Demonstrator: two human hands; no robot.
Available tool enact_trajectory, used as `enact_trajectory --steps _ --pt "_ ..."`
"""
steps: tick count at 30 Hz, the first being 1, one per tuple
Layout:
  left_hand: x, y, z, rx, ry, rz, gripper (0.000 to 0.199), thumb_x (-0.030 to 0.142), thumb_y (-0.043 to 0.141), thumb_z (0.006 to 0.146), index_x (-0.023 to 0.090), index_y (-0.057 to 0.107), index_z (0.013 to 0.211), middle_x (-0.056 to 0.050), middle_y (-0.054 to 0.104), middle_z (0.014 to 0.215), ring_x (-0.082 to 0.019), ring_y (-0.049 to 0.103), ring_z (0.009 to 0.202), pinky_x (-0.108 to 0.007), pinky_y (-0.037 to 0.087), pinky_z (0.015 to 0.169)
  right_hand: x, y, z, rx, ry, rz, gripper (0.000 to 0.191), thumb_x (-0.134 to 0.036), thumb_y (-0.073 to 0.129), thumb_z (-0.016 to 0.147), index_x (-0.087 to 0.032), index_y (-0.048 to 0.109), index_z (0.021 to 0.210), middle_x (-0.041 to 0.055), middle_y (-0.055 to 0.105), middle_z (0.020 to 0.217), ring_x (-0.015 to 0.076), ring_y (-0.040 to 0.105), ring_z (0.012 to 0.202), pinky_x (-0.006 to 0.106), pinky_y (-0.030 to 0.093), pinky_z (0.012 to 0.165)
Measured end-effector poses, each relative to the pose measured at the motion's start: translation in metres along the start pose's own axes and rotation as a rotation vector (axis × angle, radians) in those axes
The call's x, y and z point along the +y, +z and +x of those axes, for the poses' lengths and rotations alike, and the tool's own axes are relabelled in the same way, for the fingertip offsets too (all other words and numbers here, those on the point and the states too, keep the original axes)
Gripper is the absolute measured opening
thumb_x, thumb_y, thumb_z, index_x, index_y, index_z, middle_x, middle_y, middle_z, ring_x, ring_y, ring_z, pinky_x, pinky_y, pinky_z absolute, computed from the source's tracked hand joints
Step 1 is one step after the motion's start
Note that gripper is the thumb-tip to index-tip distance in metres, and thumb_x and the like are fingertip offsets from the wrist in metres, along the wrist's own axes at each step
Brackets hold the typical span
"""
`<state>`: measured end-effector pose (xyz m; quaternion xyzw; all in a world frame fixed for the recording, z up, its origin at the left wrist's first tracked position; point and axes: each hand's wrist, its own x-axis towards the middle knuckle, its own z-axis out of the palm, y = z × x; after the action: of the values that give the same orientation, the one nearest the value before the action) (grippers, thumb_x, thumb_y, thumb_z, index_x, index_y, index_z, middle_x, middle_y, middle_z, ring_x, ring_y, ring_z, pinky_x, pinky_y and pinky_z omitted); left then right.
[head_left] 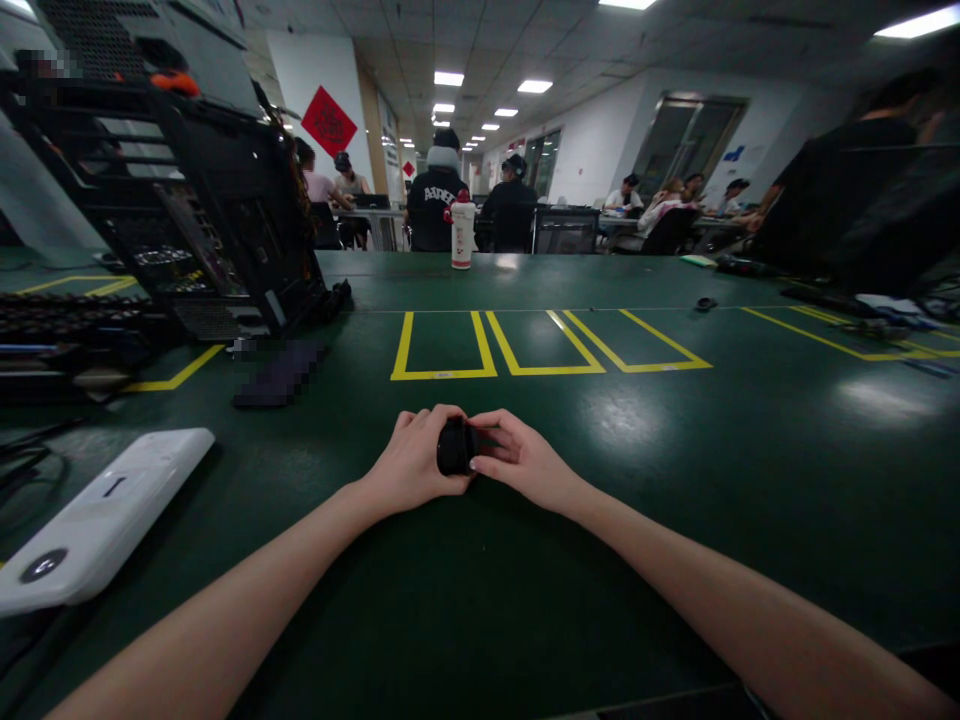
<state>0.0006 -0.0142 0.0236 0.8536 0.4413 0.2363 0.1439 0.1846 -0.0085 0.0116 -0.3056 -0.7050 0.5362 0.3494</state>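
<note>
A small black cylindrical object is between my two hands, low over the green table; its exact kind does not show. My left hand wraps round its left side, thumb and fingers closed on it. From the right, my right hand grips its other end between thumb and fingertips. Part of the object is covered by the fingers. Just beyond the hands, yellow tape marks several outlines on the green tabletop.
An open black computer case stands at the left, with a dark blurred flat item before it. A white elongated device lies nearer. Farther back are a white bottle and a small black ring-like piece. Several people sit beyond.
</note>
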Motion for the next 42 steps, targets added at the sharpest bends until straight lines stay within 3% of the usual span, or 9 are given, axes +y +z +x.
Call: enact_trajectory --steps 4,14,21,28,34,42 --pt "0.0 -0.001 0.0 -0.005 -0.003 0.012 0.049 0.034 0.061 0.067 0.021 0.04 0.109 -0.005 0.052 0.103 -0.025 0.051 0.095 -0.04 0.033 0.083 -0.002 0.001 -0.002 0.033 -0.062 -0.034 0.036 -0.01 0.059 0.073 -0.021 0.046 0.105 0.0032 0.045 0.112 0.017 0.047 0.112 0.039 0.038 0.1" --pt "-0.008 0.008 0.0 0.043 0.017 0.032 0.053 0.036 0.064 0.064 0.022 0.039 0.109 -0.004 0.052 0.102 -0.024 0.051 0.093 -0.038 0.032 0.082 0.002 -0.001 0.002 0.044 -0.055 0.019 0.034 -0.01 0.063 0.068 -0.021 0.048 0.097 0.0027 0.046 0.11 0.0179 0.047 0.111 0.04 0.036 0.1" --pt "-0.01 0.009 -0.001 0.066 0.004 0.015 0.052 0.037 0.064 0.065 0.023 0.039 0.108 -0.003 0.053 0.1 -0.023 0.052 0.09 -0.037 0.033 0.081 0.011 -0.017 0.002 0.175 0.068 0.117 0.035 -0.016 0.067 0.065 -0.02 0.048 0.094 0.0038 0.053 0.106 0.0178 0.053 0.103 0.041 0.04 0.093" --pt "-0.009 0.008 -0.002 0.061 0.003 0.015 0.051 0.036 0.064 0.065 0.022 0.04 0.108 -0.004 0.053 0.099 -0.024 0.052 0.09 -0.038 0.033 0.08 0.004 -0.001 0.009 0.071 0.141 0.182 0.03 -0.019 0.065 0.068 -0.018 0.052 0.095 0.003 0.057 0.101 0.0176 0.056 0.099 0.038 0.044 0.089" --pt "-0.005 0.003 -0.002 0.036 -0.005 -0.002 0.05 0.036 0.063 0.066 0.021 0.04 0.108 -0.004 0.053 0.1 -0.023 0.052 0.09 -0.038 0.033 0.081 0.003 0.003 0.011 0.106 0.202 0.166 0.032 -0.023 0.068 0.066 -0.017 0.053 0.094 0.0035 0.058 0.098 0.0172 0.056 0.094 0.038 0.044 0.087" --pt "-0.007 0.008 -0.002 0.07 0.022 0.046 0.049 0.033 0.064 0.065 0.022 0.04 0.106 -0.003 0.053 0.099 -0.023 0.052 0.09 -0.037 0.033 0.079 0.004 0.002 0.011 0.035 0.116 0.11 0.027 -0.022 0.067 0.067 -0.018 0.052 0.09 0.0016 0.057 0.093 0.0169 0.058 0.088 0.037 0.047 0.081"
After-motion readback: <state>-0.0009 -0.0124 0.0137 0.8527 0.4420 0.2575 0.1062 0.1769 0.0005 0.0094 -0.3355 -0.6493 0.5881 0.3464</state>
